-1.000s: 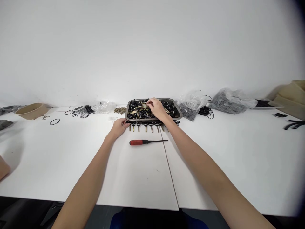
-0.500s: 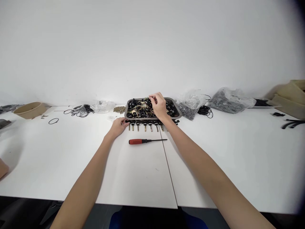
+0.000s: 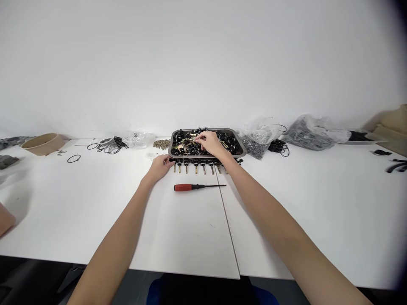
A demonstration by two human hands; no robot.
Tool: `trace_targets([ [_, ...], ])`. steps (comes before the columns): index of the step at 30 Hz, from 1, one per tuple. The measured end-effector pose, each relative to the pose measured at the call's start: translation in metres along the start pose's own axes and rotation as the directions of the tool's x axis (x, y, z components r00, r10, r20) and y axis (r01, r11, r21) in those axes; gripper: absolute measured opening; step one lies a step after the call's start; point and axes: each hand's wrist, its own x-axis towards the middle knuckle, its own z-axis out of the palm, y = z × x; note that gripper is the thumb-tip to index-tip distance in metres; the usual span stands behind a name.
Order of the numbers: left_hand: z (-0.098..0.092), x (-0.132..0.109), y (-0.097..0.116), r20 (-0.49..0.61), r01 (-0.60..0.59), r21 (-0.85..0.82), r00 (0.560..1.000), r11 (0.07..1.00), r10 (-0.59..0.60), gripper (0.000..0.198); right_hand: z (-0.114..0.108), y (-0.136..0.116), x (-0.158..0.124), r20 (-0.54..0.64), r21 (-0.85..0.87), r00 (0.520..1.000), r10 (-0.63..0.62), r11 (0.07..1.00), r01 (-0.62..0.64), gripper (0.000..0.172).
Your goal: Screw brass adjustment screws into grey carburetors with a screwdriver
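Observation:
My right hand is down in the grey metal tray, its fingertips pinched together among black and brass-coloured small parts. Whatever lies between those fingertips is too small to name. Along the tray's front edge runs a row of black-headed parts with brass shafts, the shafts pointing toward me. At the left end of this row is my left hand, fingers closed against the end piece; what they grip is partly hidden. A red-handled screwdriver lies in front of the row, its tip to the right.
Left of the tray are a pile of small brass pieces, a clear plastic bag, black cord loops and a tan bowl-like band. To the right lie plastic bags of grey pieces and black cords. A wall rises behind.
My right hand has lowered from above the tray into its parts, moving slightly left. My left hand stays at the row's left end. The view has shifted slightly.

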Motion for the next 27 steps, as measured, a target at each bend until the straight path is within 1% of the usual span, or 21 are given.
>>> trace_targets([
  [7, 0.0, 0.0, 0.0, 0.002, 0.005, 0.002, 1.0, 1.0, -0.005, 0.02, 0.0, -0.009, -0.005, 0.074, 0.056, 0.997, -0.002, 0.998, -0.002, 0.014],
  [13, 0.0, -0.001, 0.0, 0.001, 0.012, 0.001, 1.0, 1.0, -0.012, 0.022, 0.0, -0.013, -0.006, 0.087, 0.043, 0.996, -0.005, 0.999, 0.001, 0.016],
  [16, 0.0, -0.001, 0.0, 0.0, 0.01, 0.0, 1.0, 1.0, -0.01, 0.022, -0.001, -0.014, -0.005, 0.058, 0.01, 0.998, -0.012, 1.0, 0.011, 0.018],
  [22, 0.0, -0.001, 0.0, 0.0, 0.007, 0.003, 1.0, 1.0, -0.007, 0.021, 0.0, -0.011, -0.003, -0.037, -0.092, 0.999, -0.025, 0.996, 0.021, 0.015],
  [27, 0.0, -0.001, 0.001, 0.003, 0.004, 0.007, 1.0, 1.0, -0.004, 0.019, -0.001, -0.005, 0.001, -0.132, -0.201, 0.991, 0.01, 0.979, -0.037, 0.017],
])
